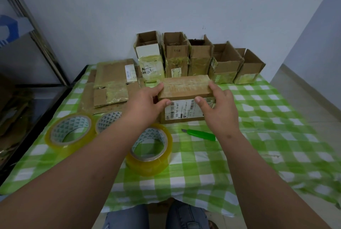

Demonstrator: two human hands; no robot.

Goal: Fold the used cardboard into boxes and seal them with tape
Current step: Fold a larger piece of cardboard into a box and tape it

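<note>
A closed brown cardboard box (184,88) with tape across its top and a white shipping label on its front stands mid-table. My left hand (147,103) grips its left end, thumb on the front face and fingers over the top edge. My right hand (217,103) grips its right end the same way. Three rolls of clear yellowish tape lie nearby: one (149,152) under my left forearm, one (69,132) at the left, one (108,120) partly hidden by my arm. A green utility knife (199,133) lies in front of the box.
A row of several open-topped cardboard boxes (199,59) stands along the back wall. Flattened used cardboard (112,84) is stacked at the back left. The table (258,118) has a green-and-white checked cloth. A dark glass-fronted cabinet (27,81) stands left of it.
</note>
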